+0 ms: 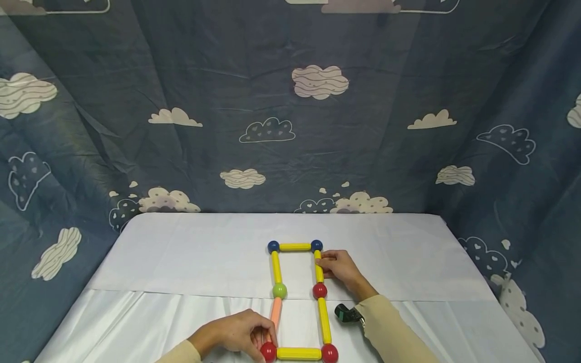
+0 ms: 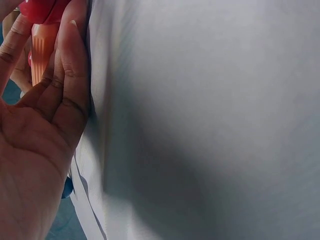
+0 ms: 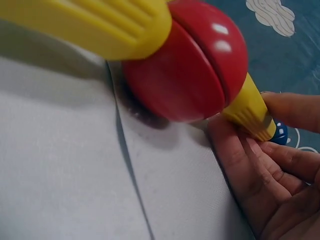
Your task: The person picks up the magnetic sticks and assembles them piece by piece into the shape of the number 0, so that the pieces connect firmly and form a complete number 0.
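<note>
Magnetic rods and balls form a tall, closed rectangle on the white cloth. At the near left corner my left hand [image 1: 240, 330] pinches a red ball [image 1: 269, 352] between thumb and fingers. An orange rod [image 2: 44, 50] runs from that ball to a green ball [image 1: 280, 290]. My right hand [image 1: 342, 268] pinches the upper right yellow rod [image 3: 250, 110], which links a blue ball [image 1: 316, 245] to the middle red ball [image 3: 187, 62]. Another blue ball [image 1: 273, 246] marks the far left corner, and a third red ball [image 1: 329, 353] the near right.
A white cloth [image 1: 181, 252] covers the table, with a seam across it. Behind and at both sides hangs a dark blue curtain [image 1: 218, 60] with cloud prints. A small black device [image 1: 347, 313] sits by the right sleeve [image 1: 395, 327].
</note>
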The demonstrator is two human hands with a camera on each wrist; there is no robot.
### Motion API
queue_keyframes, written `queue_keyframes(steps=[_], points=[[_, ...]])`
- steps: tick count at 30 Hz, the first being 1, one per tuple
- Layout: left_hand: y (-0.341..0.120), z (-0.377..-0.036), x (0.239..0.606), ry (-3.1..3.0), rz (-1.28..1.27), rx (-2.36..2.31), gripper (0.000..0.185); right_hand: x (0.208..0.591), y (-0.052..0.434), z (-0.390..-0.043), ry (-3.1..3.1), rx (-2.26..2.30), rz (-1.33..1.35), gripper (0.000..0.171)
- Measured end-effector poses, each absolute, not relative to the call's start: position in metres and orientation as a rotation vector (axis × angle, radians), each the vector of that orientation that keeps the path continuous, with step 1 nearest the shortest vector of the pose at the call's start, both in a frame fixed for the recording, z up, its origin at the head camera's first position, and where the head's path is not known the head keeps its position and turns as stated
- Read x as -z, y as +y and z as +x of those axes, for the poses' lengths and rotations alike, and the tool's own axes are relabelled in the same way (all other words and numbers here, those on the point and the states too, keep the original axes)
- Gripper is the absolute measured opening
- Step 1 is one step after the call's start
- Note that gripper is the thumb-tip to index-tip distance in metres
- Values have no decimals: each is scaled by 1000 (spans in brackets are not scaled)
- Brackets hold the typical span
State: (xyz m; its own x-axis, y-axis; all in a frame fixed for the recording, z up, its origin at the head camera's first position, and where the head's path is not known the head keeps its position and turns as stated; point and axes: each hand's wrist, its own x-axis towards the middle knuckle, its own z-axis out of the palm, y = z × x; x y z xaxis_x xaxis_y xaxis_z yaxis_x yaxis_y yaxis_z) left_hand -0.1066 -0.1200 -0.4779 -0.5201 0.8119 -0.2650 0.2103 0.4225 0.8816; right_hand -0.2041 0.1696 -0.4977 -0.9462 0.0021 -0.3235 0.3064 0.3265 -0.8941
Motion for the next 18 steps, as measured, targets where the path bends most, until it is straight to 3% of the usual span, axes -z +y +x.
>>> queue_keyframes(steps=[9, 18], points=[[-119, -105, 477, 1981, 848, -1080, 24, 496, 168, -203, 2370, 1645, 240, 31], [-119, -107, 478, 1959, 884, -1104, 23, 484, 169, -188, 2388, 1504, 291, 40]])
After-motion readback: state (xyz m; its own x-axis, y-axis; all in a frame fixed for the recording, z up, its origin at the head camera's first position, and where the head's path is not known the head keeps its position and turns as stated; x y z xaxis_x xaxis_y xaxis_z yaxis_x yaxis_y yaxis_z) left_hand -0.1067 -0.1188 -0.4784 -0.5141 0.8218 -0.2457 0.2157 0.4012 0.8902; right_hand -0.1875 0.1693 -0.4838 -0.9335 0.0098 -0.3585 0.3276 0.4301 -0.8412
